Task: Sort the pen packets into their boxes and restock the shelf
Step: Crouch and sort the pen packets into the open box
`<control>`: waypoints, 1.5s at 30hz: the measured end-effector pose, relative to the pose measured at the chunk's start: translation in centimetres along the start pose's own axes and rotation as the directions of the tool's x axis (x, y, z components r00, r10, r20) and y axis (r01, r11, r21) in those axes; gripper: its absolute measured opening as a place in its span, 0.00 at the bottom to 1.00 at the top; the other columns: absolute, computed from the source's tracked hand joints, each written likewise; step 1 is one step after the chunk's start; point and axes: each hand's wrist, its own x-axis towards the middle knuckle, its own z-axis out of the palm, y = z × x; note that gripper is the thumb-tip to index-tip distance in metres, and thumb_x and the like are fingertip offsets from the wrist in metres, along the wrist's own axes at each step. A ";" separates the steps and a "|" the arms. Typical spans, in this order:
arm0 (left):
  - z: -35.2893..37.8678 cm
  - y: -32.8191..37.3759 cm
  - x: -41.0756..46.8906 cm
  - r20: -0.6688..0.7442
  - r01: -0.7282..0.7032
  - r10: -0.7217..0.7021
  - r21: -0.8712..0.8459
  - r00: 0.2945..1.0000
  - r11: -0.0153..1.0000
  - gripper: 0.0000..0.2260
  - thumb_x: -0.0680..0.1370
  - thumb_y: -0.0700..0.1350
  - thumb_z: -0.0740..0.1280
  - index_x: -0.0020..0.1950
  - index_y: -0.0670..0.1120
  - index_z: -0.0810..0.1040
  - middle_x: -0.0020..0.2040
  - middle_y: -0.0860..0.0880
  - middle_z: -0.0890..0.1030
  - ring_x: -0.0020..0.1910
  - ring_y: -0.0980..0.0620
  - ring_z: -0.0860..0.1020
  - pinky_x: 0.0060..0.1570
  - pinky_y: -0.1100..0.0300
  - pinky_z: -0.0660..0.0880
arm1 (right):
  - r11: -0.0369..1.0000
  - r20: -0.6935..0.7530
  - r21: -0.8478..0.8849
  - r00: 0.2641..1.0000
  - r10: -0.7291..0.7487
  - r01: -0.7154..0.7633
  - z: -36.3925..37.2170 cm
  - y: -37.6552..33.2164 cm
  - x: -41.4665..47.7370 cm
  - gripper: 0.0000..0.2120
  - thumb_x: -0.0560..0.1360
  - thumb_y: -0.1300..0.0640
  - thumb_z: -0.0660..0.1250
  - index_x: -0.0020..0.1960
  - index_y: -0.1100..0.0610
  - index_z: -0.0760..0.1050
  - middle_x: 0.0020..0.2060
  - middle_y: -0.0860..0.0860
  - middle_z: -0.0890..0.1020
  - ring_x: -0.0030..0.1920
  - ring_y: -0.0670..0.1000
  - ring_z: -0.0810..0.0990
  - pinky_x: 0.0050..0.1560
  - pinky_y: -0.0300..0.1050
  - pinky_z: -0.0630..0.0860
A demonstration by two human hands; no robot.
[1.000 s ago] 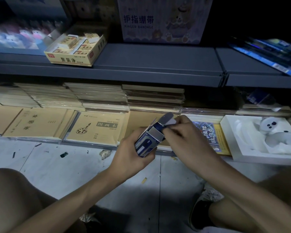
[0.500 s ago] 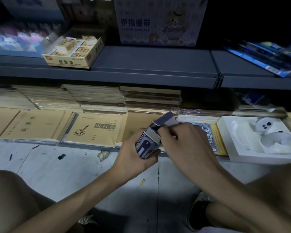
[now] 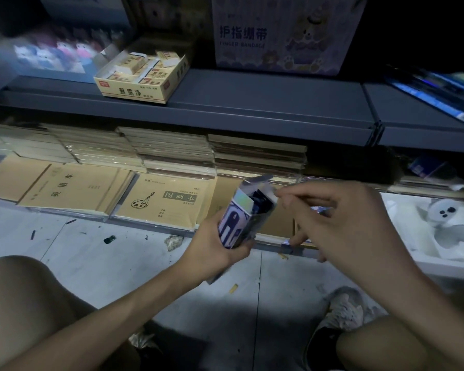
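Two shelf levels are shown across the upper half of the frame in a dim room. On the grey upper shelf point(image 3: 265, 103) a yellow eraser box point(image 3: 142, 84) is set at the upper left, and a pale carton point(image 3: 279, 36) printed "FINGER BANDAGE" is placed behind it, top centre. Blue packets point(image 3: 439, 95) are laid at the upper right. The lower shelf point(image 3: 273, 246) is filled with stacked brown notebooks point(image 3: 166, 202), some laid flat with their covers up. At the right edge a white tray point(image 3: 439, 266) is seen, with a white toy point(image 3: 439, 210) lying in it. Below the shelves a pale tiled floor point(image 3: 91, 253) is strewn with small scraps, and a shoe point(image 3: 343, 314) is planted at the lower right.

A blue-and-white pen box point(image 3: 239, 220) is gripped in the left hand point(image 3: 212, 253) at the centre of the frame, in front of the lower shelf and above the floor. Its long axis is tilted from lower left to upper right. The open end is pointed up toward the shelves, with the flap raised, and dark contents point(image 3: 260, 207) are exposed inside.

The right hand point(image 3: 354, 226) is held just right of the box, its fingers spread and loosely bent. The forefinger is stretched toward the open mouth; whether the rim is touched cannot be told through the blur.
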 end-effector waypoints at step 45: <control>-2.7 -0.3 1.3 0.201 0.017 -0.022 0.028 0.979 0.999 0.13 0.73 0.37 0.79 0.54 0.40 0.82 0.48 0.47 0.87 0.49 0.47 0.86 0.53 0.48 0.83 | 0.768 -0.103 0.640 0.990 0.096 -0.008 -1.5 5.8 3.9 0.07 0.80 0.60 0.68 0.53 0.55 0.85 0.49 0.55 0.89 0.46 0.56 0.88 0.53 0.50 0.85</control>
